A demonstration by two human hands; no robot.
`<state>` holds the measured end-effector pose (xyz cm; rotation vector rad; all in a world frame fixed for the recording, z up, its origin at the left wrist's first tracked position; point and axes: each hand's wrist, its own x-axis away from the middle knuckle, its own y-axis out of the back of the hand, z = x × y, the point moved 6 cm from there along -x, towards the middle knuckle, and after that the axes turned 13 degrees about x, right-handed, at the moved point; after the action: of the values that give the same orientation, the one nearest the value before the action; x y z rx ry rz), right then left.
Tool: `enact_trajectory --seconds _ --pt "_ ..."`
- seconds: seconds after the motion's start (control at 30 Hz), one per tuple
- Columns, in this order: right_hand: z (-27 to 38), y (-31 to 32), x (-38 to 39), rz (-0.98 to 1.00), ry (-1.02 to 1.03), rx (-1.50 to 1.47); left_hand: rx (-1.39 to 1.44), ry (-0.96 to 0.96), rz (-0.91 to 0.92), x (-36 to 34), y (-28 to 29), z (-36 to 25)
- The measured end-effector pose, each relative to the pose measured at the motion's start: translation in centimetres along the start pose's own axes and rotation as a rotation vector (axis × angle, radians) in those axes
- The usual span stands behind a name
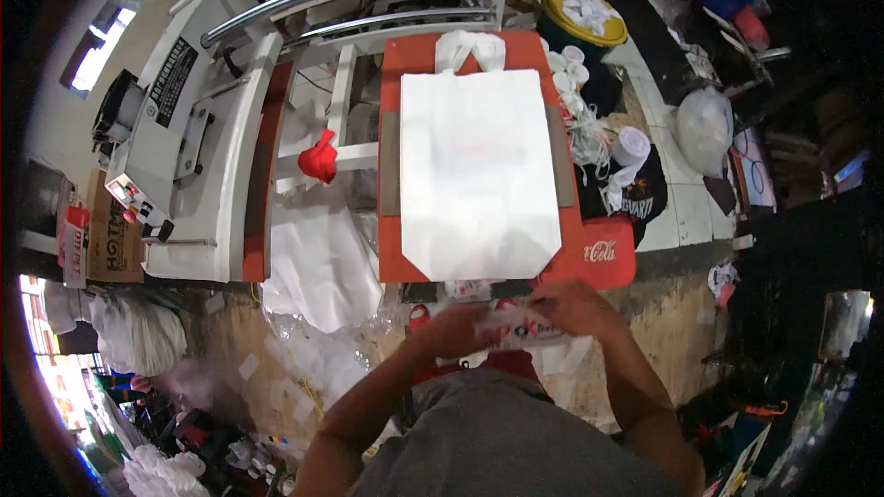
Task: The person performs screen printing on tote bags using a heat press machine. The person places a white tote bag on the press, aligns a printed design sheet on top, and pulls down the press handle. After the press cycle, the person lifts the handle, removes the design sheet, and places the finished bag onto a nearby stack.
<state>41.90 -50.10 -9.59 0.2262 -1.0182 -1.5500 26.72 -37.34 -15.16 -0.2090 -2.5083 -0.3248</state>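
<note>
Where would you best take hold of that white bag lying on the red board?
Probably by its handles at the far end, pinched from above: the white bag lies flat on the red board, offering little edge to grasp, while the handles form loops beyond its far edge.

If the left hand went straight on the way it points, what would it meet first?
The left hand would probably meet the translucent printed sheet first, with the right hand beyond it; blur hides whether they already touch, and depth is unclear.
</note>
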Motion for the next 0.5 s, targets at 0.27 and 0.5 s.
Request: enact_trajectory --seconds 0.27,0.5 --pt "-2.9 12.5 -8.2 -0.584 -0.043 -0.224 0.590 -0.460 -0.693 -2.6 17.9 -1.1" --pt "-4.6 13.0 -13.9 -1.092 -0.041 0.127 0.311 -0.336 -1.025 -8.8 27.0 -0.2"
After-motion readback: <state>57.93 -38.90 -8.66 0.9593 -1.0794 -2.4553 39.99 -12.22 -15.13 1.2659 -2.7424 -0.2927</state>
